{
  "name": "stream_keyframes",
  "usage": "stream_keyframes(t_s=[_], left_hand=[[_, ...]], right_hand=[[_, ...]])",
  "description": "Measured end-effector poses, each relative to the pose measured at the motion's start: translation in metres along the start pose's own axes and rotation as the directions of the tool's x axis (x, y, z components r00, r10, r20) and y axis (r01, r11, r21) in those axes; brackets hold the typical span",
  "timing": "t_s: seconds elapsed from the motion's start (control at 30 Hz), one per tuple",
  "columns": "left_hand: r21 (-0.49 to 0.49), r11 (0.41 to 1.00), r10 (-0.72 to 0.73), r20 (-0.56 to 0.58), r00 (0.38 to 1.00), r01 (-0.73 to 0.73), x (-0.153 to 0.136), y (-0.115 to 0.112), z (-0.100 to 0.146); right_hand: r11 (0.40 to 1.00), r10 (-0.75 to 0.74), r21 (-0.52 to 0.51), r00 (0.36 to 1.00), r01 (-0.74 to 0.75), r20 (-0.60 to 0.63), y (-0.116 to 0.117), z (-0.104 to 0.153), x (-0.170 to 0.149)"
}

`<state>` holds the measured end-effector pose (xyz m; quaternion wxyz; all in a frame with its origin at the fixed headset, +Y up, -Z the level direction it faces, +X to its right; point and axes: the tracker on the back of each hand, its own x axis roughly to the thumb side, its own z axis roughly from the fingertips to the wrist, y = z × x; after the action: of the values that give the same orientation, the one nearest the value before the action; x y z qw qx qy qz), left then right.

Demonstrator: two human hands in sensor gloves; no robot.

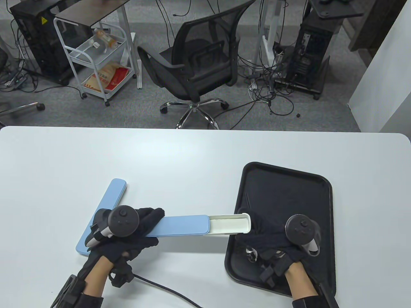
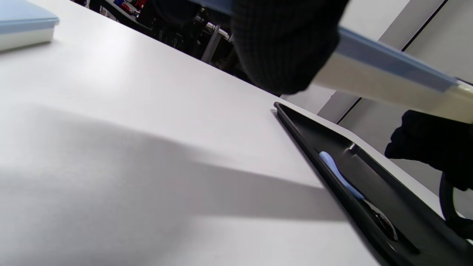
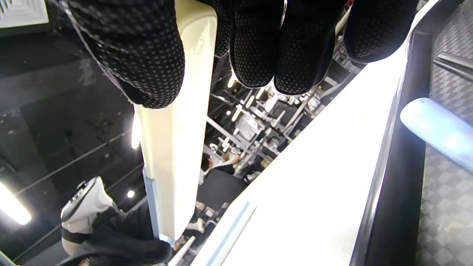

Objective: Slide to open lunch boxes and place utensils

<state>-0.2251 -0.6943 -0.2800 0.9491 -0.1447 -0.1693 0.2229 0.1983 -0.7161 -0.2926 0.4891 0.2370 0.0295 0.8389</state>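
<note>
Box being held above the table, between the two hands, blue lid partly slid back and the white inner tray poking out toward the black tray. Left hand wrapping around the lid end, fingers curled over the top. Right hand gripping the white tray's exposed end, thumb on one side and fingers on the other, plain in the right wrist view. Judging the slide as about a quarter done; compartment only starting to show, more pulling needed before anything goes in or comes out.

Second blue box lying shut on the table, passing under the left hand, apparently untouched, so likely waiting its turn. Utensil with a light blue handle lying in the black tray, its metal end peeking out just beside the right hand; a dark stick-like piece further up the tray, too thin to name. No utensil placed yet.

Looking around: glove cable trailing across the table near the left wrist, office chair beyond the far edge. Right hand hovering over the tray's utensils, so some risk of knocking them while pulling.
</note>
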Motion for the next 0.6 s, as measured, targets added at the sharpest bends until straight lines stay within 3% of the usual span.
stream_keyframes(t_s=[0.37,0.6], left_hand=[[0.007,0.999,0.049,-0.040,0.998,-0.048,-0.021,0.010,0.006],[0.024,0.999,0.025,-0.026,0.999,-0.024,-0.016,0.013,0.008]], right_hand=[[0.988,-0.154,-0.027,0.986,0.152,-0.062,-0.025,0.009,-0.018],[0.982,-0.186,-0.054,0.979,0.182,-0.081,-0.030,0.012,-0.025]])
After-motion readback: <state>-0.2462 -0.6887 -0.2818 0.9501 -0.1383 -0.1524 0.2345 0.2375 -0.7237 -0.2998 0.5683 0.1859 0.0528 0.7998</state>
